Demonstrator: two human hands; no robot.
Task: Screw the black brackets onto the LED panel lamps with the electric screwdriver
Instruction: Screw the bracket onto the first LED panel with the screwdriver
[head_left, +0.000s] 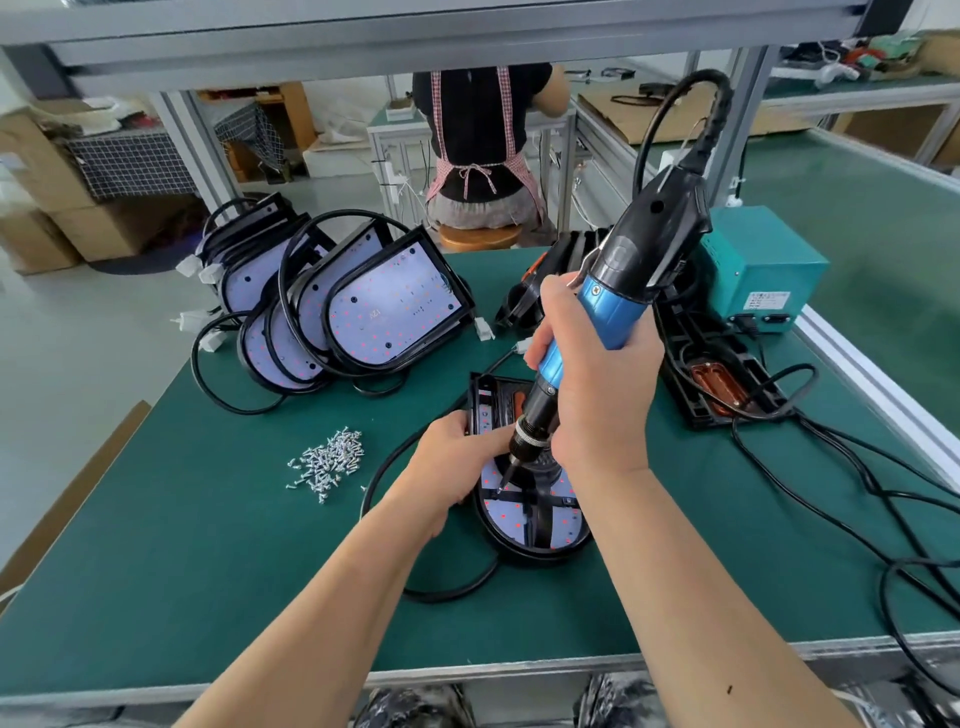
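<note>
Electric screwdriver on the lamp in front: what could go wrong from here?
1. The electric screwdriver, gripped by the right hand, leans rather than standing straight on the LED panel lamp; its bit could slip and scar the LED board.
2. The left hand holds the lamp with its fingers right beside the chuck; a slip might nick them.

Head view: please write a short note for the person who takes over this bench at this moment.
Right hand: grips the electric screwdriver, bit tip down on the lamp's board, left side.
Left hand: holds the LED panel lamp at its left edge; a black bracket lies across the board.
Loose screws: in a heap left of the lamp.
Done: cannot tell how many screws are in.
Left: finish this bracket; more lamps lean at back left.
</note>
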